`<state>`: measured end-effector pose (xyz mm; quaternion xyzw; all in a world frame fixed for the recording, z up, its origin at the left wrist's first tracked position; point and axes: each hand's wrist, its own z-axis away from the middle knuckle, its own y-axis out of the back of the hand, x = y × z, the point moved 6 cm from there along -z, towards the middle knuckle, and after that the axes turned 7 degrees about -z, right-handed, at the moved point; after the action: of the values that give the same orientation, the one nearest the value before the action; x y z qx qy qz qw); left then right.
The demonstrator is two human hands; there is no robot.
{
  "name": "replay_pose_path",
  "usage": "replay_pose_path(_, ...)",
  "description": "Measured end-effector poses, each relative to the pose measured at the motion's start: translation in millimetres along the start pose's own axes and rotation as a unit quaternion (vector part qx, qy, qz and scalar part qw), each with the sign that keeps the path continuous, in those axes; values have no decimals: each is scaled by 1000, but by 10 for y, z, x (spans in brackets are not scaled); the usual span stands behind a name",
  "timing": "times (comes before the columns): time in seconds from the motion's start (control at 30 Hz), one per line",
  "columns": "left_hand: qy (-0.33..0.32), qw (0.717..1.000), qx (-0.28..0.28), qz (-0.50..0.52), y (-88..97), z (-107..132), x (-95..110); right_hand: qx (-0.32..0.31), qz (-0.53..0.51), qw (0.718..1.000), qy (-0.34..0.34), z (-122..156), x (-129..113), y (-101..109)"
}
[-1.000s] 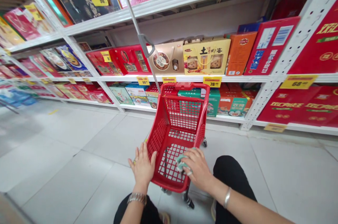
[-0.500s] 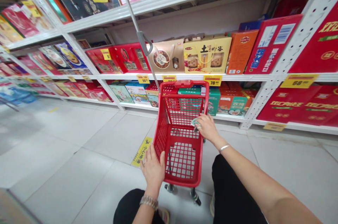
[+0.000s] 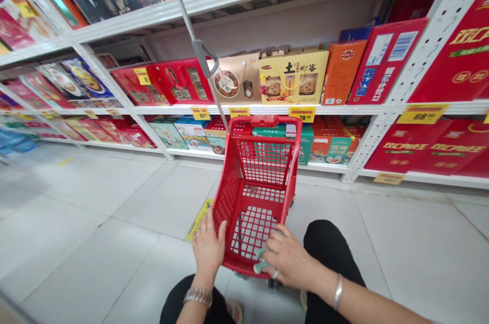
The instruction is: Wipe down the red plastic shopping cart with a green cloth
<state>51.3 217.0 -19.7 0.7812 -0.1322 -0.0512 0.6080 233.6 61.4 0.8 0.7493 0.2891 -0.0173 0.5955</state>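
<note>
My right hand is curled down over the near rim of the red plastic shopping cart, its fingers closed on a crumpled pale green scrap that shows under them against the rim. It could be cloth or paper; I can't tell which from here. My left hand sits at the near left corner of the cart, with the fingers spread against the red mesh wall. I can't tell whether it is really clamped on the plastic or only resting there. A metal link bracelet circles my left wrist, and a silver bangle circles my right. The two hands are near each other, with only the cart's near corner between them. A grey pole rises from the far side of the cart. The far rim stands near the bottom tier of the white steel shelving, which is stacked with boxed gift sets above yellow price tags. Pale floor tiles open out to my left, and my black trouser leg sits just beside the cart on the right.
</note>
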Motion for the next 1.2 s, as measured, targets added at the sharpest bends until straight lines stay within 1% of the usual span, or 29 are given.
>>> replay_pose_path(0.07, -7, 1000, -5, 1, -13, -5, -17, 14, 22, 1000, -10, -140, 331, 203)
replay_pose_path(0.17, -9, 1000, -8, 3, -29, 2, -14, 53, 60, 995, -66, -401, 994, 650)
replay_pose_path(0.23, -5, 1000, -10, 7, -45, 6, -3, 77, 87, 989, -96, -568, 1381, 932)
replay_pose_path(0.3, -1, 1000, -13, 16, -63, -8, 3, 106, 110, 980, -126, -700, 1652, 1133)
replay_pose_path(0.37, 1, 1000, -10, 29, -68, -63, -19, 126, 128, 972, -151, -784, 1778, 1195)
replay_pose_path(0.4, 4, 999, -8, 34, -61, -109, -48, 131, 133, 970, -159, -807, 1784, 1170)
replay_pose_path(0.47, 19, 999, 3, 37, -18, -230, -143, 139, 128, 969, -159, -821, 1689, 1027)
replay_pose_path(0.57, 70, 997, 36, 23, 113, -401, -315, 157, 85, 976, -125, -789, 1332, 673)
replay_pose_path(0.63, 110, 992, 56, 28, 197, -430, -355, 178, 46, 977, -104, -758, 1030, 423)
replay_pose_path(0.67, 126, 989, 58, 42, 217, -409, -334, 189, 24, 977, -95, -750, 878, 308)
replay_pose_path(0.73, 153, 983, 39, 95, 196, -297, -224, 197, -17, 977, -80, -758, 600, 114)
replay_pose_path(0.8, 161, 974, 0, 161, 114, -135, -58, 192, -38, 979, -58, -794, 378, -1)
replay_pose_path(0.83, 154, 970, -19, 187, 73, -56, 27, 185, -36, 981, -42, -817, 293, -24)
replay_pose_path(0.9, 127, 971, -39, 199, 32, 66, 138, 166, -9, 986, -5, -859, 198, 0)
replay_pose_path(0.97, 109, 978, -54, 170, 24, 129, 129, 157, 39, 987, 17, -876, 230, 121)
replay_pose_path(1.07, 89, 988, -81, 101, 35, 143, -38, 177, 112, 978, 2, -840, 490, 475)
replay_pose_path(1.13, 58, 993, -75, 65, 61, 133, -167, 187, 154, 970, -14, -787, 718, 773)
replay_pose_path(1.2, 33, 997, -60, 44, 80, 131, -286, 184, 191, 964, -23, -737, 939, 1081)
